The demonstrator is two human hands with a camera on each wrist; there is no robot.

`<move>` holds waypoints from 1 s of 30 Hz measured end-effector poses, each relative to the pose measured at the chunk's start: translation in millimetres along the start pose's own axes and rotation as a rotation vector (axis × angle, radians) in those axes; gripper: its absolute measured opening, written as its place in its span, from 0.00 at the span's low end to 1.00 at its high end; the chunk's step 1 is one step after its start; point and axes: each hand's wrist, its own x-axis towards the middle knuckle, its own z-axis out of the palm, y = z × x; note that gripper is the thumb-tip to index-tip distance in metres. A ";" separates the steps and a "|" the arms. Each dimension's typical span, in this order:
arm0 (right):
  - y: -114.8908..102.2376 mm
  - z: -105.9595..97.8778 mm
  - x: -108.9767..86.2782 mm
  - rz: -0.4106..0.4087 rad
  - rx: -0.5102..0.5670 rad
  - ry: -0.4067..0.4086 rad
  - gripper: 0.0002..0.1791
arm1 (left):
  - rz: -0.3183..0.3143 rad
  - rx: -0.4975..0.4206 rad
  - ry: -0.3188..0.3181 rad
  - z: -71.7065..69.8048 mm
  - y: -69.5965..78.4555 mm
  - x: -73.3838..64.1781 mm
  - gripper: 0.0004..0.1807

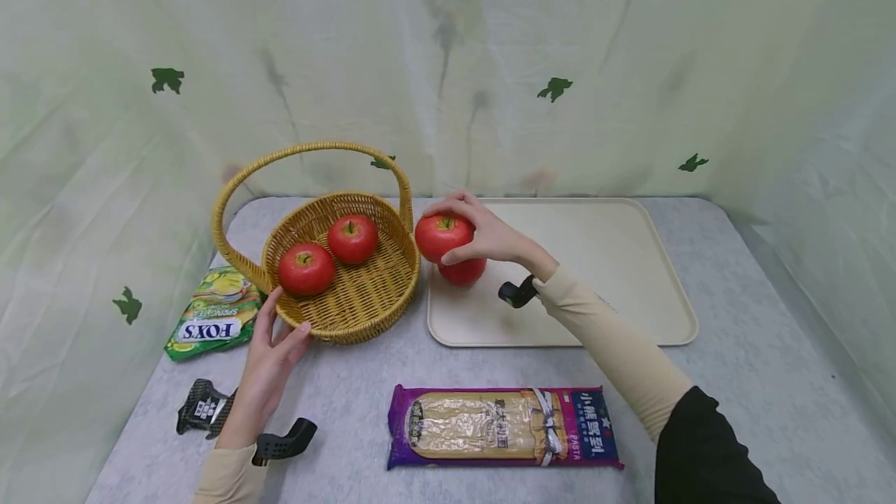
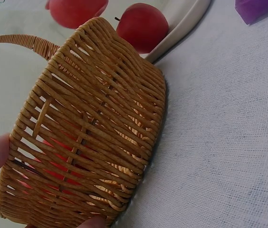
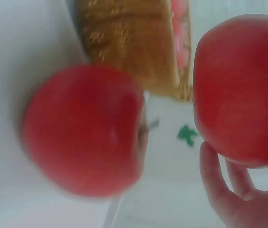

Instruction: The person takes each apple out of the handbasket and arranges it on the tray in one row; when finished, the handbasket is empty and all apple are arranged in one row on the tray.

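Note:
My right hand (image 1: 483, 232) grips a red apple (image 1: 439, 238) by its sides, held up between the basket and the tray. Another red apple (image 1: 463, 271) sits below it on the left end of the cream tray (image 1: 560, 325); in the right wrist view this lower apple (image 3: 84, 130) shows apart from the held apple (image 3: 243, 90). My left hand (image 1: 269, 360) holds the near-left rim of a wicker basket (image 1: 378, 313), its fingertips at the rim in the left wrist view. Two red apples (image 1: 306, 269) lie in the basket, under its tall arched handle.
A green Fox's bag (image 1: 217, 313) lies left of the basket, partly beneath its edge. Closer to me is a small black packet (image 1: 203, 408) by my left wrist. A purple pasta packet (image 1: 504, 428) lies in front of the tray. Pale printed curtains (image 1: 490, 61) surround the table.

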 end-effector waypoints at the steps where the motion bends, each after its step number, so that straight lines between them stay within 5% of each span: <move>1: 1.9 -4.5 -3.3 0.012 0.002 0.009 0.34 | 0.000 0.000 0.000 0.0 0.1 0.0 0.43; 9: 15.1 -32.2 -31.9 0.105 -0.033 0.092 0.36 | -0.007 0.006 0.004 0.2 0.6 -0.3 0.43; 14: 1.6 -42.5 -54.5 0.168 -0.048 0.140 0.34 | -0.007 0.011 0.005 0.1 0.1 -0.6 0.43; 21: 54.2 -52.2 -74.9 0.247 -0.059 0.176 0.34 | -0.011 0.011 0.004 0.5 0.7 -1.1 0.43; 30: 68.6 -44.9 -88.3 0.274 -0.105 0.182 0.34 | -0.011 0.015 0.002 0.7 1.2 -0.9 0.43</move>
